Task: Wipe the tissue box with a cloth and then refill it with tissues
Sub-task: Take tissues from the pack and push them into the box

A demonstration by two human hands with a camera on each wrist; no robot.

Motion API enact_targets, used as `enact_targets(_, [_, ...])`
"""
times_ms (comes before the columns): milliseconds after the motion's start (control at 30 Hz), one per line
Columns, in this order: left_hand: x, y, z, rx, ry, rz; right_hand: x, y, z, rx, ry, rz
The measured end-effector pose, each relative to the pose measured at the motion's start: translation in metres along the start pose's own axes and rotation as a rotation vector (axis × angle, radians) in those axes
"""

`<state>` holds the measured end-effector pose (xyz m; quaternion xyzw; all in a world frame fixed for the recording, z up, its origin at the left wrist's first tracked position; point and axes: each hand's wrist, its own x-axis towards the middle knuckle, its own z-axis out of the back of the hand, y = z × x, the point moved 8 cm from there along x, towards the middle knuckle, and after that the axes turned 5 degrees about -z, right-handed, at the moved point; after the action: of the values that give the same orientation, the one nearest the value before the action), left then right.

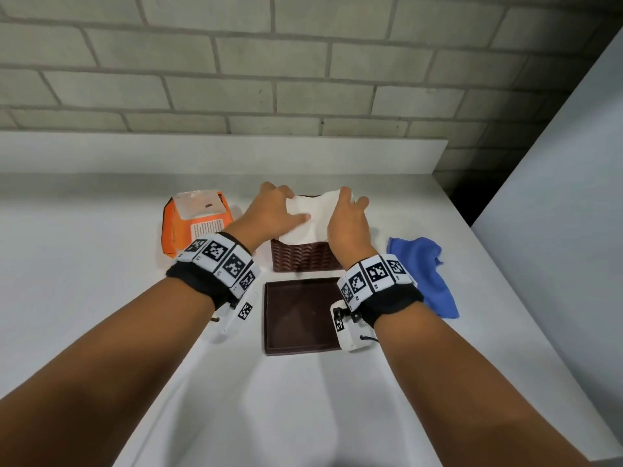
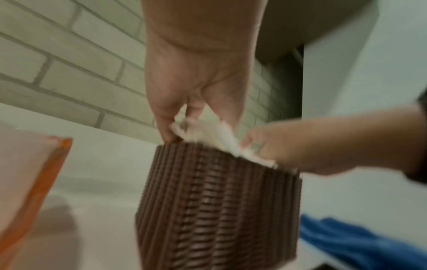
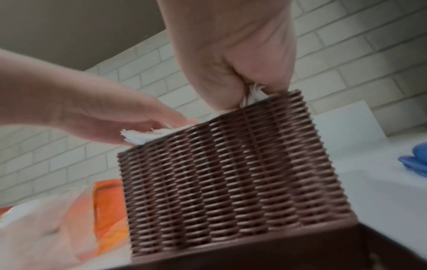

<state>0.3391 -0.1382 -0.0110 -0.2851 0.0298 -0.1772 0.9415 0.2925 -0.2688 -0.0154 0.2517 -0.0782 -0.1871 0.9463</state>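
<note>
A brown woven tissue box (image 1: 303,259) stands open-topped at the middle of the white counter. A stack of white tissues (image 1: 312,219) sits in its mouth, rising above the rim. My left hand (image 1: 279,207) grips the stack's left side, thumb lying across the top. My right hand (image 1: 352,205) pinches the right side, its fingers curled down at the box rim (image 3: 272,98). In the left wrist view, frayed tissue edges (image 2: 215,135) show just above the weave (image 2: 219,201). The blue cloth (image 1: 424,274) lies crumpled to the right of the box.
The box's flat brown lid (image 1: 300,315) lies just in front of the box, partly under my right wrist. An opened orange tissue pack (image 1: 192,224) sits to the left. A brick wall runs behind the counter's raised back ledge (image 1: 219,153), and a white panel (image 1: 556,197) stands at right.
</note>
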Motion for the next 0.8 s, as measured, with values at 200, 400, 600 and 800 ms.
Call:
enact_targets(200, [-0.001,-0.001,-0.004,0.155,0.061,-0.064,0.0,0.015,0.006,-0.437,-0.014,0.122])
enact_targets(400, [-0.007,0.0,0.0,0.313,-0.175,-0.121,0.006,0.009,-0.014,-0.49,0.168,0.224])
enact_targets(600, [-0.024,-0.014,-0.006,0.406,-0.096,-0.208,0.009,-0.001,-0.017,-0.493,0.291,0.169])
enact_targets(800, [-0.043,0.008,-0.04,0.501,0.394,-0.048,0.0,-0.004,-0.029,-0.54,0.458,0.09])
